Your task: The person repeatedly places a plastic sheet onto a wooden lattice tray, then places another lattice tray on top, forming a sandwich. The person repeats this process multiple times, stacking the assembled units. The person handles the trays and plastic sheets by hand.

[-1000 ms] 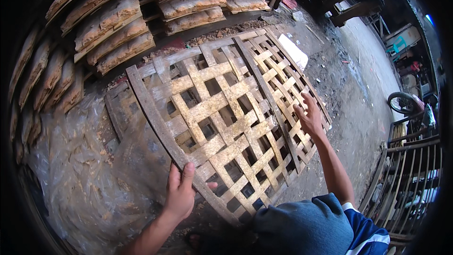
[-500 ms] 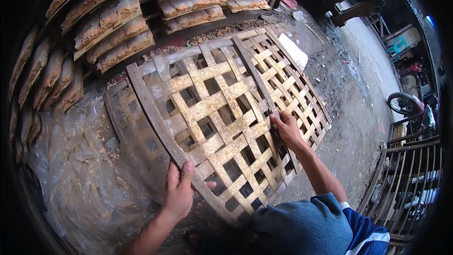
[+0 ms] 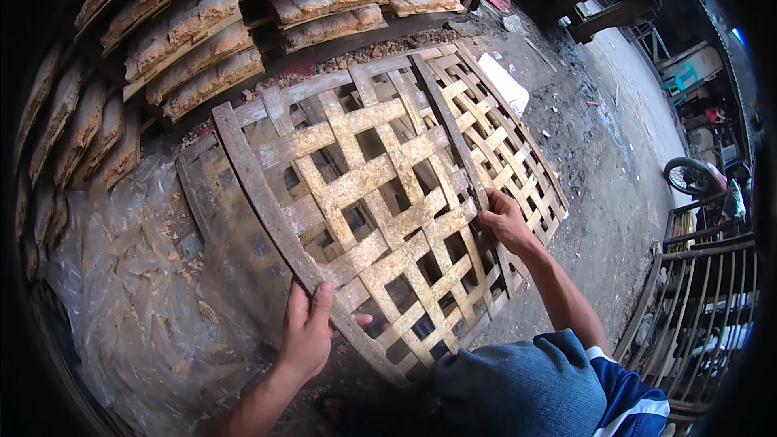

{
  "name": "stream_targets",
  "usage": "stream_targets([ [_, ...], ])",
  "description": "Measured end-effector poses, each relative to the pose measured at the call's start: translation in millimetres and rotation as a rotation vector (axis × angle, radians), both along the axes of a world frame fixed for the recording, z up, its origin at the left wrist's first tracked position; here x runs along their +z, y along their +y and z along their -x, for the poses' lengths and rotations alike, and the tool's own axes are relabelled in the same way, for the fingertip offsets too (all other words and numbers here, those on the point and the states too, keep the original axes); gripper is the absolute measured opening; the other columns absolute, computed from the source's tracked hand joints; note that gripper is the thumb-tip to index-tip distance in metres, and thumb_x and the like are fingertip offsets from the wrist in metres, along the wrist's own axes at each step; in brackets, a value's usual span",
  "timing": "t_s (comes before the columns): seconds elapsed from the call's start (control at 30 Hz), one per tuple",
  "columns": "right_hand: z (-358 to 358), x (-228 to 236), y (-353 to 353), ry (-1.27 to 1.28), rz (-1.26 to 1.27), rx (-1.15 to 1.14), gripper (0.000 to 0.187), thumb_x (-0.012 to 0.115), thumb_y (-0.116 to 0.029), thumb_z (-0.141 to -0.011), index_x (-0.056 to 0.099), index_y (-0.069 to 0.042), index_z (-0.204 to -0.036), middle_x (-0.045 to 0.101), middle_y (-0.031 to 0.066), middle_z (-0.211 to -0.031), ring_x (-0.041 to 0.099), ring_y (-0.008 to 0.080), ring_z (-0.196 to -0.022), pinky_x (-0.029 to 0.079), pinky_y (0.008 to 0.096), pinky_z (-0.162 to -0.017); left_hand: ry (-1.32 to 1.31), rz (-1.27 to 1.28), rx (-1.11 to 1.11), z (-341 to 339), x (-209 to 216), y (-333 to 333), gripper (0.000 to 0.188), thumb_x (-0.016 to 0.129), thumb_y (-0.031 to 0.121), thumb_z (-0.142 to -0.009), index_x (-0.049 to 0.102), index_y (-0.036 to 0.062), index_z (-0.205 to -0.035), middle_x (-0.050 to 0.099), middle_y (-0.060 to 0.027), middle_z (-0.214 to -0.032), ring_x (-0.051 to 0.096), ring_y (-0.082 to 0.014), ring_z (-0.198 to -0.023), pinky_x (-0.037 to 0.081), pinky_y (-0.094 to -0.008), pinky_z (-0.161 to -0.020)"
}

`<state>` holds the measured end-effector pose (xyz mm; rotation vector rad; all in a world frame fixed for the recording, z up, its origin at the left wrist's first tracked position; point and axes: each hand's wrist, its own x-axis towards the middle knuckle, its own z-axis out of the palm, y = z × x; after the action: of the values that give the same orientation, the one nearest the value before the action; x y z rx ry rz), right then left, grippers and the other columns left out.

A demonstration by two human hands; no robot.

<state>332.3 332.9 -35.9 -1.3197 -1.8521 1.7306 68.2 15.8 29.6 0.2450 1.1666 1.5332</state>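
Note:
A large lattice rack of woven flat slats, likely bamboo (image 3: 380,166), lies tilted in front of me. My left hand (image 3: 310,332) is closed around its dark wooden left edge bar (image 3: 263,202), thumb on top and fingers partly hidden below. My right hand (image 3: 508,222) pinches a second dark wooden bar (image 3: 443,109) that crosses the lattice; more woven slats continue to the right of that bar. Whether this is one rack or two overlapping ones I cannot tell. Another wooden edge (image 3: 191,202) shows beneath on the left.
Boards bearing thick orange-white slabs (image 3: 194,16) are stacked on racks at the back and left. Crumpled clear plastic sheeting (image 3: 121,291) covers the floor at left. A white piece (image 3: 503,85) lies beyond the lattice. A slatted wooden frame (image 3: 696,316) and a wheel (image 3: 688,176) stand at right.
My right hand and the crossing bar have shifted slightly to the right. My left hand stays on the edge bar almost unmoved.

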Motion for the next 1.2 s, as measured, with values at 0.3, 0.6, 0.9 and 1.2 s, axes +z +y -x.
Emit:
stream_targets([
  [0.3,-4,20,-8,-0.289,-0.292,0.223,0.065,0.072,-0.011,-0.08,0.05,0.0,-0.14,0.064,0.0155,-0.119,0.06,0.0245,-0.111,0.047,0.0371,-0.097,0.032,-0.024,-0.023,1,4,-2,0.039,0.037,0.023,-0.114,0.03,0.0111,-0.15,0.048,-0.0136,-0.145,0.062,-0.0283,-0.122,0.066,-0.0505,-0.084],
  [0.6,-7,63,-2,-0.119,0.145,0.127,0.039,0.07,-0.005,-0.092,0.058,-0.004,-0.128,0.069,0.0039,-0.096,0.068,0.0136,-0.088,0.055,0.0317,-0.084,0.049,-0.079,-0.049,1,7,-7,0.041,0.039,0.023,-0.113,0.029,0.0089,-0.149,0.05,-0.0154,-0.142,0.064,-0.0294,-0.12,0.066,-0.0517,-0.084],
  [0.9,7,56,-24,-0.717,-0.452,0.108,0.046,0.075,-0.02,-0.084,0.058,0.003,-0.119,0.069,0.0205,-0.094,0.069,0.0345,-0.089,0.054,0.0406,-0.08,0.124,-0.128,-0.15,5,6,-4,0.042,0.041,0.023,-0.113,0.03,0.0037,-0.148,0.05,-0.0176,-0.14,0.063,-0.029,-0.12,0.066,-0.0494,-0.086],
  [1.2,-8,67,-18,-0.293,-0.076,0.055,0.033,0.07,-0.014,-0.092,0.064,0.0,-0.121,0.069,0.0034,-0.089,0.063,0.0103,-0.073,0.051,0.0293,-0.065,0.081,-0.077,-0.107,7,-1,-5,0.045,0.045,0.025,-0.112,0.03,0.0023,-0.148,0.05,-0.017,-0.142,0.062,-0.0279,-0.122,0.065,-0.0465,-0.088],
])
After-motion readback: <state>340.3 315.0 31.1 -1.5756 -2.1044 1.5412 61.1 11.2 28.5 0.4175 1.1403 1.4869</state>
